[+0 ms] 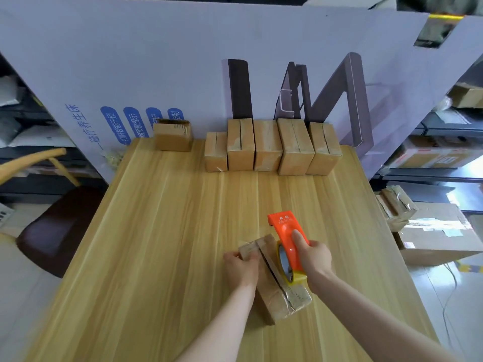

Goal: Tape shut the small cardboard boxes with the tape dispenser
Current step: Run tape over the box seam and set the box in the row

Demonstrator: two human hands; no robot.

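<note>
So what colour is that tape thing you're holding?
The tape dispenser is bright orange, with a yellowish tape roll in it. The head view shows it clearly.

Bright, even light; glare whitens the floor (433, 288) right of the table (156, 231); frame edges bow and soften.

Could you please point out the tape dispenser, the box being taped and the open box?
Orange plastic tape dispenser (284, 226): head view, orange body.
Small brown cardboard box (271, 293), nearest: head view, top flap.
Open brown cardboard box (173, 141), back left: head view, front wall.
</note>
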